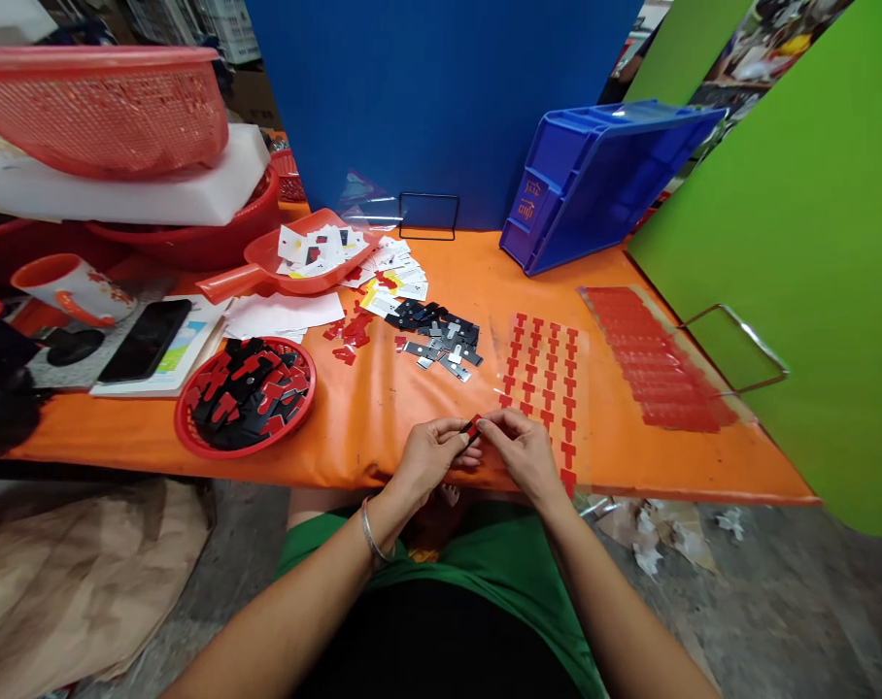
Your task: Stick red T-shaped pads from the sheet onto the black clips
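Observation:
My left hand (433,452) is closed on a small flat black piece (471,430) with a red T-shaped sticker on it. The thumb and fingertips of my right hand (520,445) pinch at the upper end of the same piece, and they partly cover it. Just beyond my right hand lies a clear sheet with rows of red T-shaped stickers (549,398). A loose heap of black and metallic flat pieces (445,335) rests behind my hands. To the left, a round red basket (308,408) holds several black pieces bearing red stickers.
A red scoop (229,283) holds paper tags, near red scraps (350,335). A phone (146,340) and a mug (73,286) stand left. A blue crate (558,199) leans at the back right, with a stack of red sheets (660,364) in front. The orange table (368,427) ends near my lap.

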A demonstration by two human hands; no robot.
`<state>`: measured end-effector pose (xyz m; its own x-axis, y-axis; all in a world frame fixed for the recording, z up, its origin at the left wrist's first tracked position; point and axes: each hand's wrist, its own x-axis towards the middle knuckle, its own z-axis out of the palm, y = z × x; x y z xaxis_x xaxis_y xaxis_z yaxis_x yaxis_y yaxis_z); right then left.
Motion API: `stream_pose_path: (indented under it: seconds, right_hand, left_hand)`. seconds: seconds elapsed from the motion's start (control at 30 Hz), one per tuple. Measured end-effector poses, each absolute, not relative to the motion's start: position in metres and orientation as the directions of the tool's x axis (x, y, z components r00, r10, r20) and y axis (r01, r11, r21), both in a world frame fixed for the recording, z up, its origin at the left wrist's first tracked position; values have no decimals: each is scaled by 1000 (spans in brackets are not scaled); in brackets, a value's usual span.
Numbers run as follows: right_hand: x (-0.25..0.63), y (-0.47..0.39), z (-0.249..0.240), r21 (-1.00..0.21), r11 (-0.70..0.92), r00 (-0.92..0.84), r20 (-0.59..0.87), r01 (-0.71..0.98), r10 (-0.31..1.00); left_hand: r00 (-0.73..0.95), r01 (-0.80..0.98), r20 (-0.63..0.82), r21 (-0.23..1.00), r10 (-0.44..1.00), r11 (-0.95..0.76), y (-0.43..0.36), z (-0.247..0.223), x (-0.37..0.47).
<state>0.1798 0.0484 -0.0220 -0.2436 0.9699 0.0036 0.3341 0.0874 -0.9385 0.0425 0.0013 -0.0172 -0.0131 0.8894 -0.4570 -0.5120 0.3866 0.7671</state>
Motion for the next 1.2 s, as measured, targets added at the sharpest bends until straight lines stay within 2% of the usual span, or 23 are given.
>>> stream_pose_path:
  seconds: [0.23, 0.37, 0.43, 0.5, 0.53, 0.6, 0.7, 0.8, 0.93, 1.03, 1.13, 1.2]
  right_hand:
    - [178, 46, -28, -911, 56, -167, -14, 410, 986]
    - [177, 47, -33, -875, 103, -187, 14, 473, 982]
    - [177, 45, -34, -859, 144, -222, 36, 491, 974]
    - [176, 41, -33, -837, 207, -261, 80, 506, 962]
    - [174, 38, -31, -817, 250, -279, 114, 520, 954]
    - [169, 34, -26, -749, 354, -323, 196, 560, 926]
    - [156, 37, -17, -621, 493, -401, 295, 609, 867]
    - [143, 59, -13, -519, 525, -414, 323, 675, 851]
    - [131, 99, -17, -429, 436, -330, 302, 791, 894]
    - [127, 118, -20, -445, 342, -272, 213, 828, 938]
    - [126, 120, -18, -492, 266, -248, 102, 829, 963]
    - [126, 111, -17, -545, 275, -284, 70, 792, 956]
  left_hand:
    - [23, -459, -466, 781, 884, 423, -2, -15, 45]
    - [-42, -359, -365, 874, 930, 327, -11, 1, 21]
    - [-174, -173, -220, 966, 960, 190, -19, 16, -6]
    - [-373, 173, 36, 984, 927, 31, -28, 34, -41]
    - [-448, 348, 172, 938, 878, -6, -33, 41, -60]
    - [-532, 617, 375, 786, 759, 43, -41, 50, -98]
    - [-549, 792, 522, 574, 653, 206, -50, 49, -142]
    - [-514, 847, 587, 460, 625, 265, -52, 38, -161]
    - [-487, 867, 675, 452, 555, 211, -51, 33, -143]
    - [-443, 855, 646, 513, 621, 76, -49, 31, -110]
    - [-380, 763, 529, 643, 759, -66, -45, 21, -76]
    - [-342, 672, 434, 733, 833, -106, -42, 14, -58]
